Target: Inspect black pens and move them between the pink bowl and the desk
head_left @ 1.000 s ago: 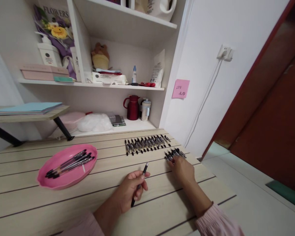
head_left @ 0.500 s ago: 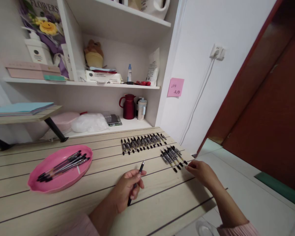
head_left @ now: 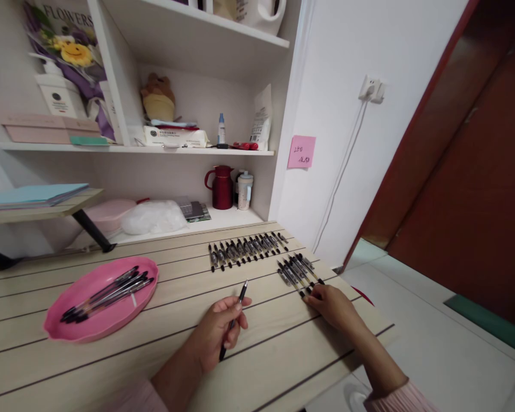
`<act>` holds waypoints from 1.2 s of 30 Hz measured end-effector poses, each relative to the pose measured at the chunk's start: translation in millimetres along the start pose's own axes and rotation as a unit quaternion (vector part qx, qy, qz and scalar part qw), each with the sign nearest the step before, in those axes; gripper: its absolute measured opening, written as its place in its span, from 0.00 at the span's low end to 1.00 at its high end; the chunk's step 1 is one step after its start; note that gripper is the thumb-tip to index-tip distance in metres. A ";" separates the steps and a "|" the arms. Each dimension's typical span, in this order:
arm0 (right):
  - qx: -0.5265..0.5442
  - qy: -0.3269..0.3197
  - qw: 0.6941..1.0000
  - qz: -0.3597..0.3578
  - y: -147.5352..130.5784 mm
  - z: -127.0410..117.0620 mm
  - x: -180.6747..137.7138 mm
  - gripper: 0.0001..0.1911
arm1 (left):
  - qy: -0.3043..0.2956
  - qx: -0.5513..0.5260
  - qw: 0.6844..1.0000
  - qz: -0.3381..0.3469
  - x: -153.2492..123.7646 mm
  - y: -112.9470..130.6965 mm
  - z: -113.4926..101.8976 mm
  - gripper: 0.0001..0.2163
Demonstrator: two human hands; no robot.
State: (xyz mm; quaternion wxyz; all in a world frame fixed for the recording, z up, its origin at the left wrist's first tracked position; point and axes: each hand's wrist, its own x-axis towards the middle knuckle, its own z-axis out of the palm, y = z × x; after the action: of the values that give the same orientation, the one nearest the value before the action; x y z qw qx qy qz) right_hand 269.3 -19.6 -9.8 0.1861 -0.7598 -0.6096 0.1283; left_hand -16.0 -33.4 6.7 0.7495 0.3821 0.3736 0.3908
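Observation:
My left hand (head_left: 226,327) is closed around a black pen (head_left: 242,292), whose silver tip points up and away from me. My right hand (head_left: 332,306) has its fingers drawn together at the near ends of a small group of pens (head_left: 292,270) on the right of the table. Its fingertips touch or nearly touch the black ends; whether they grip one is hidden. Farther back lies a long row of similar pens (head_left: 245,249), side by side. On the left, a pink oval tray (head_left: 55,312) holds several loose pens (head_left: 111,293).
The striped wooden table (head_left: 175,355) ends at the right above a tiled floor. Behind it stand white shelves (head_left: 189,150) with a red jug (head_left: 222,187), a pale cup (head_left: 245,190) and a plastic bag (head_left: 154,217). A small raised stand (head_left: 81,200) occupies the back left.
My right hand has moved left along the near ends of the right-hand pen group. My left hand still holds its pen. The whole view has shifted slightly.

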 end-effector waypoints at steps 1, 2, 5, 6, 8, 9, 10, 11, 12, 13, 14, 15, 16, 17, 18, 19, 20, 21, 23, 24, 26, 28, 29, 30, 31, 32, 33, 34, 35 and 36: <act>-0.003 0.004 1.000 0.001 -1.1 0.3 -0.3 0.10 | -0.001 0.000 1.000 0.001 0.2 -0.1 -0.3 0.13; -0.006 0.008 1.000 0.002 -1.9 0.8 -0.5 0.10 | -0.003 0.000 1.000 0.001 0.4 -0.1 -0.6 0.13; -0.012 0.015 1.000 -0.001 -1.3 3.1 -0.5 0.10 | -0.008 0.001 1.000 0.000 1.0 -0.4 -1.2 0.13; -0.009 0.015 1.000 -0.005 0.1 3.7 -0.2 0.10 | -0.008 0.002 1.000 0.000 1.0 -0.5 -1.3 0.13; 0.001 0.013 1.000 -0.012 4.7 3.5 0.7 0.10 | -0.007 0.002 1.000 0.001 0.9 -0.5 -1.1 0.13; 0.006 0.013 1.000 -0.015 7.7 2.5 1.2 0.10 | -0.006 0.002 1.000 0.003 0.7 -0.6 -1.0 0.12; 0.007 0.015 1.000 -0.015 11.0 0.9 1.6 0.10 | -0.006 0.002 1.000 0.003 0.6 -0.7 -0.9 0.12; 0.004 0.020 1.000 -0.012 14.4 -0.9 2.0 0.10 | -0.007 0.002 1.000 0.003 0.5 -0.8 -0.7 0.12; -0.003 0.027 1.000 -0.006 17.6 -2.9 2.3 0.10 | -0.008 0.002 1.000 0.003 0.5 -0.9 -0.7 0.12; -0.011 0.035 0.999 -0.002 20.4 -4.7 2.6 0.09 | -0.008 0.001 1.000 0.003 0.5 -1.0 -0.6 0.13; -0.018 0.042 0.999 0.001 22.5 -6.0 2.8 0.09 | -0.009 0.001 1.000 0.003 0.6 -1.2 -0.6 0.13; -0.023 0.046 0.999 0.001 23.7 -6.6 3.0 0.08 | -0.008 0.000 1.000 0.003 0.7 -1.3 -0.6 0.13; -0.025 0.047 0.999 -0.001 23.9 -6.6 3.2 0.08 | -0.007 0.000 1.000 0.004 0.8 -1.4 -0.7 0.13; -0.025 0.045 0.999 -0.005 23.3 -5.9 3.2 0.07 | -0.006 0.000 1.000 0.004 0.9 -1.4 -0.7 0.13; -0.023 0.043 0.999 -0.008 21.8 -4.7 3.3 0.07 | -0.006 0.001 1.000 0.004 1.0 -1.5 -0.7 0.13; -0.022 0.042 0.999 -0.011 19.9 -3.2 3.2 0.07 | -0.006 0.001 1.000 0.004 1.1 -1.4 -0.8 0.13; -0.022 0.043 0.999 -0.013 17.8 -1.7 3.0 0.07 | -0.007 0.003 1.000 0.003 1.2 -1.4 -1.0 0.13; -0.022 0.045 0.999 -0.015 15.9 -0.5 2.8 0.07 | -0.008 0.004 1.000 0.003 1.3 -1.4 -1.1 0.13; -0.022 0.053 0.998 -0.016 13.2 0.7 2.1 0.07 | -0.011 0.004 1.000 0.004 1.6 -1.4 -1.6 0.13; -0.022 0.059 0.998 -0.015 12.6 0.5 1.6 0.07 | -0.012 0.003 1.000 0.005 1.8 -1.5 -1.8 0.13; -0.020 0.071 0.997 -0.008 11.2 -0.7 0.4 0.07 | -0.015 0.004 1.000 0.005 2.2 -1.9 -2.0 0.13; 0.000 0.083 0.997 -0.005 6.1 -1.5 -1.5 0.08 | -0.021 0.011 1.000 0.002 2.7 -2.5 -1.8 0.13; 0.023 0.086 0.996 -0.011 0.7 -0.8 -3.0 0.09 | -0.025 0.017 1.000 0.001 2.9 -2.9 -1.7 0.13; 0.060 0.084 0.994 -0.024 -7.2 0.9 -4.9 0.10 | -0.028 0.022 0.999 0.000 3.1 -3.4 -1.4 0.14; 0.110 0.076 0.990 -0.040 -17.6 3.7 -7.4 0.11 | -0.031 0.026 0.999 0.000 3.4 -3.9 -1.2 0.14; 0.172 0.060 0.981 -0.059 -30.5 7.7 -10.3 0.12 | -0.033 0.029 0.999 0.001 3.6 -4.4 -1.0 0.14; 0.246 0.033 0.966 -0.073 -45.2 12.5 -13.4 0.14 | -0.035 0.030 0.999 0.003 3.8 -4.9 -0.8 0.14; 0.326 0.000 0.942 -0.073 -61.1 17.8 -16.7 0.16 | -0.037 0.030 0.999 0.006 3.9 -5.3 -0.6 0.14; 0.398 -0.036 0.914 -0.064 -77.2 23.2 -19.7 0.18 | -0.038 0.030 0.999 0.008 4.0 -5.6 -0.6 0.14; 0.454 -0.068 0.887 -0.044 -92.7 28.4 -22.2 0.18 | -0.039 0.031 0.999 0.010 4.0 -5.8 -0.6 0.14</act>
State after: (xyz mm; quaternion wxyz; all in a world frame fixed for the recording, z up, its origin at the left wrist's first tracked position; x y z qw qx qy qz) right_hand 170.9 -20.2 4.7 0.4743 -0.5541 -0.5288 0.4340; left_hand -13.1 -32.0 0.3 0.7472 0.4238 0.3522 0.3716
